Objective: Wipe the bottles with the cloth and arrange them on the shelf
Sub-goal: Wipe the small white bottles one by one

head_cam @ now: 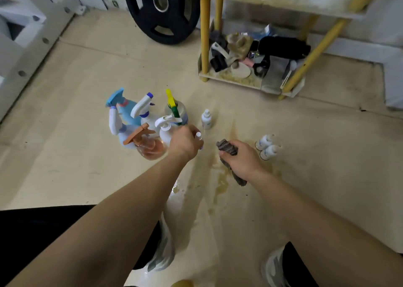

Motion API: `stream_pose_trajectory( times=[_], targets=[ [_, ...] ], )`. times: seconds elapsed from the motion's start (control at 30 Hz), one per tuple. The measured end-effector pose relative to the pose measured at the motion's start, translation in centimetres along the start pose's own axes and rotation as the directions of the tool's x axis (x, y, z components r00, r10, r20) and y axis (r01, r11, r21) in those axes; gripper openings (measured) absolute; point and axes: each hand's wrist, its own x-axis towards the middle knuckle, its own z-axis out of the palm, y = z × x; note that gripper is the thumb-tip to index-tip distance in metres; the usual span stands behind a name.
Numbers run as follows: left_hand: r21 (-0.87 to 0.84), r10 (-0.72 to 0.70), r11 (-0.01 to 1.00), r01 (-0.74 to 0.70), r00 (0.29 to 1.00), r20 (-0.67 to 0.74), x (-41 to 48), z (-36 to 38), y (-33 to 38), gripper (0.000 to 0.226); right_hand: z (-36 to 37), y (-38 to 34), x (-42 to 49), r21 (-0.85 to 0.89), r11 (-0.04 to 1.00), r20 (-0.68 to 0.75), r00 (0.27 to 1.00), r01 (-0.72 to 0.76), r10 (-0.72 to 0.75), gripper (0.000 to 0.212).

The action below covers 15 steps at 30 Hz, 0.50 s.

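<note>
**A:** Where's the cloth from where you stand?

**B:** In the right hand (242, 158), just right of the middle of the frame. The fingers are curled tightly round the grey cloth (226, 148). One bunched end sticks out above the thumb and the other trails down below the palm.

**A:** And the other hand?

**B:** The left hand (185, 142) is just left of it, the two hands close but apart. Its fingers are wrapped round a little white-capped bottle (198, 136). Only the cap and a sliver of the body show past the knuckles, on the side towards the cloth.

**A:** The rest of the bottles?

**B:** They're all on the floor (305, 155). A cluster of spray bottles (141, 120) stands left of the left hand, nearly touching it, and the orange-trigger bottle (148, 147) is the nearest. One small white bottle (206, 118) stands alone just above the left hand. A pair of small bottles (267, 147) sits right beside the right hand, on its right.

**A:** And the shelf?

**B:** The shelf (205, 35) is in the upper right of the frame, well apart from both hands. It has yellow posts, and its bottom tier is heaped with dark odds and ends I can't make out. A black weight plate (161, 11) leans to its left. There's a wet stain (220, 177) on the floor below the hands.
</note>
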Motion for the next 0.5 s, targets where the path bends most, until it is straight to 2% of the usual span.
stream_pose_trajectory(
  times=[0.17, 0.3, 0.5],
  targets=[
    [0.024, -0.039, 0.999, 0.041, 0.995, -0.094, 3.6, 3.3, -0.4, 0.006, -0.3, 1.9, 3.4, 0.113, 0.991, -0.031, 0.997, -0.072, 0.076, 0.004],
    [0.093, -0.032, 0.995, 0.048, 0.986, -0.163, 4.9, 4.5, -0.7, 0.015, -0.2, 3.1, 5.3, 0.176, 0.978, -0.035, 0.992, -0.112, 0.12, 0.007],
    [0.129, -0.049, 0.989, 0.069, 0.988, -0.147, 5.3, 5.4, -1.0, 0.02, 0.4, 3.9, 6.2, 0.193, 0.972, -0.014, 0.99, -0.133, 0.138, 0.008]
  ],
)
